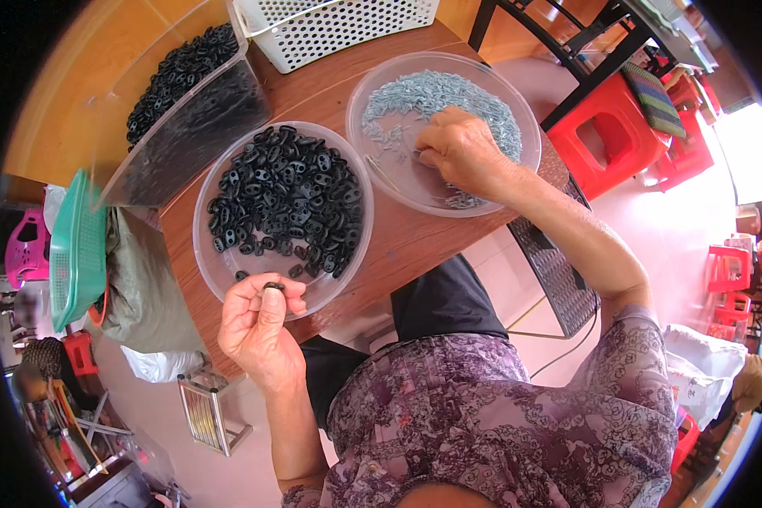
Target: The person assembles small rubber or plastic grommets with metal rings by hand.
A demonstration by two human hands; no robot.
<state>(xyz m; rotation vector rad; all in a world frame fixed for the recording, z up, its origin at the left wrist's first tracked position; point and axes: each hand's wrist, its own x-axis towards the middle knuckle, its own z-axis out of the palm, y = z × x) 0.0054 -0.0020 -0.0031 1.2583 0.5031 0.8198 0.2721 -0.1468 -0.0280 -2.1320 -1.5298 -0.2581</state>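
Note:
My left hand [264, 343] pinches a small black plastic piece [273, 287] between thumb and fingers, at the near rim of a clear round bowl [208, 258]. Loose black oval pieces with two holes [288, 190] fill much of that bowl. To the right stands a second clear bowl [416, 196], holding many small silvery screw-like pieces [432, 89]. My right hand [464, 151] reaches into it with fingers pressed together; what they hold, if anything, is hidden. A thin straight stick [382, 173] lies inside this bowl, left of my right hand.
Both bowls stand on a brown wooden table [394, 250]. A clear bin of black pieces [186, 127] is at the far left, a white perforated basket [339, 30] behind the bowls. Red stools [605, 123] stand right, a green basket [78, 254] left, a small metal rack [214, 412] below.

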